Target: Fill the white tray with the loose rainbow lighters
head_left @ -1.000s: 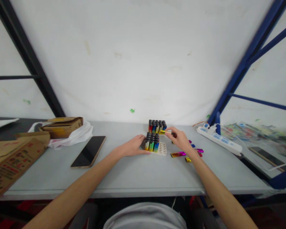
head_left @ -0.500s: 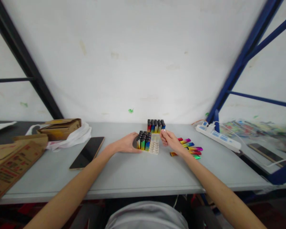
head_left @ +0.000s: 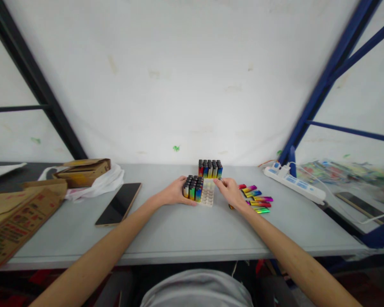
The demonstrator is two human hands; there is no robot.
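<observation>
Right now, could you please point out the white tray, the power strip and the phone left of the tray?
White tray [head_left: 208,197]: head view, bare holed part.
Power strip [head_left: 294,185]: head view, middle of top.
Phone [head_left: 119,204]: head view, middle of screen.

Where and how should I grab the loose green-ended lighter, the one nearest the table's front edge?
I'd pinch the green-ended lighter by its long edges near the green end, coming from above and the right. It appears to lie flat on the table with that end pointing away from the right hand, while other loose lighters crowd its far side.
</observation>
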